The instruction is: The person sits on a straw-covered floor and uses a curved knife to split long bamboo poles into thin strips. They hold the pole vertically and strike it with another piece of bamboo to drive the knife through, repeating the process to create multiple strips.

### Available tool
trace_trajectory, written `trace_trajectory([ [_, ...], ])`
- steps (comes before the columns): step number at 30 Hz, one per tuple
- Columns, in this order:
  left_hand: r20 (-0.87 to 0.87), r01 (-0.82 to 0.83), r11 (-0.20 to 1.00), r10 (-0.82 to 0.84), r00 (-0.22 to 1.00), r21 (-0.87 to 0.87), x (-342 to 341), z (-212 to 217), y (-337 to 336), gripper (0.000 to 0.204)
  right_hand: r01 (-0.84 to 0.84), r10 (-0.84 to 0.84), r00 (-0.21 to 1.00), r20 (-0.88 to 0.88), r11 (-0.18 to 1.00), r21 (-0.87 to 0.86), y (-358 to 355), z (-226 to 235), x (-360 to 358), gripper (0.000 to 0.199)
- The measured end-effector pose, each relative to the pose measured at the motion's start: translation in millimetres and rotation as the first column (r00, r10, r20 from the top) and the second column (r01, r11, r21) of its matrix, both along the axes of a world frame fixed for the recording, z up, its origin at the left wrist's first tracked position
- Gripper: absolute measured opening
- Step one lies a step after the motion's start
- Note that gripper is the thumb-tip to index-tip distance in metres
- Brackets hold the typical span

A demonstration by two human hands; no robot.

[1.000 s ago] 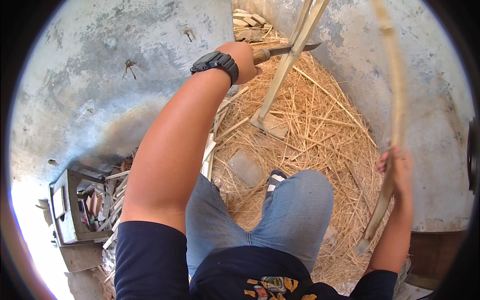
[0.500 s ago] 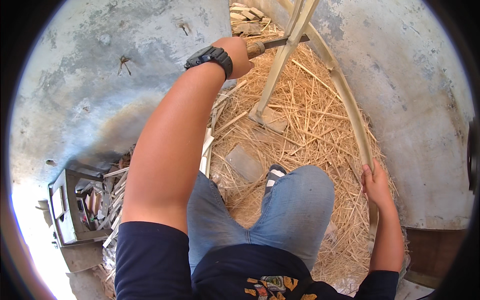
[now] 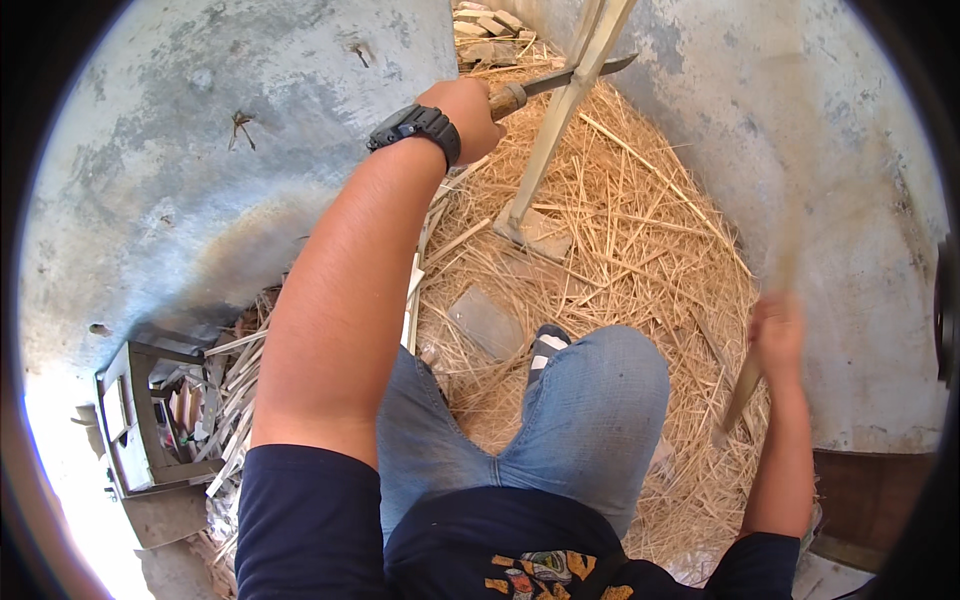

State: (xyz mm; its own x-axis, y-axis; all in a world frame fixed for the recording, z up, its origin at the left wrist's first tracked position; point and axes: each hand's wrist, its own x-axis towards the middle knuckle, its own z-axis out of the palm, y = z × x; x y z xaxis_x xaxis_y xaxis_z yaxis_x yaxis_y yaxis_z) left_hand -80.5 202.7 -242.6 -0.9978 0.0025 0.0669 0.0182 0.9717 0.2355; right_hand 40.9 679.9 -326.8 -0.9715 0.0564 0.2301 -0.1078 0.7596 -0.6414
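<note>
My left hand (image 3: 468, 112) is raised at the top of the view, a black watch on its wrist, and grips a knife (image 3: 560, 79) by its wooden handle. The dark blade lies against a pale upright wooden stick (image 3: 560, 125) that stands in the straw. My right hand (image 3: 776, 335) is blurred at the right and holds a long thin bamboo strip (image 3: 770, 300) that runs up from the straw. My blue-jeaned knee (image 3: 600, 390) and a striped shoe (image 3: 545, 350) are below, in the middle.
Straw-like shavings (image 3: 640, 230) cover the floor between grey concrete walls (image 3: 200, 150). A flat stone (image 3: 487, 322) lies in the straw. A small open box (image 3: 140, 420) and a heap of pale splints (image 3: 235, 400) sit at lower left. Stacked wood pieces (image 3: 490, 25) are at the top.
My right hand has swung the bamboo strip: it was high at the right, then lay across the straw, and is now blurred and raised again. The left hand with the knife barely moved.
</note>
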Motion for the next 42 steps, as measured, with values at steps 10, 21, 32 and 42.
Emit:
trace_trajectory([
  [10,0.032,-0.028,1.000,0.028,0.999,-0.010,4,-6,-1,0.036,0.070,0.002,0.963,0.270,0.964,-0.257,-25,51,14,0.029],
  [21,0.074,-0.031,1.000,0.031,0.997,-0.006,4,-3,-1,0.039,-0.060,0.057,0.991,0.120,0.998,0.016,-20,-17,21,0.024],
  [32,0.035,-0.052,0.995,0.055,0.998,-0.081,0,2,12,0.041,-0.015,0.049,0.902,0.429,0.997,-0.082,-36,5,26,0.024],
  [42,0.136,0.038,0.992,-0.021,0.990,-0.120,-12,8,14,0.054,0.042,-0.112,0.990,-0.084,0.813,-0.581,-10,76,6,0.031],
])
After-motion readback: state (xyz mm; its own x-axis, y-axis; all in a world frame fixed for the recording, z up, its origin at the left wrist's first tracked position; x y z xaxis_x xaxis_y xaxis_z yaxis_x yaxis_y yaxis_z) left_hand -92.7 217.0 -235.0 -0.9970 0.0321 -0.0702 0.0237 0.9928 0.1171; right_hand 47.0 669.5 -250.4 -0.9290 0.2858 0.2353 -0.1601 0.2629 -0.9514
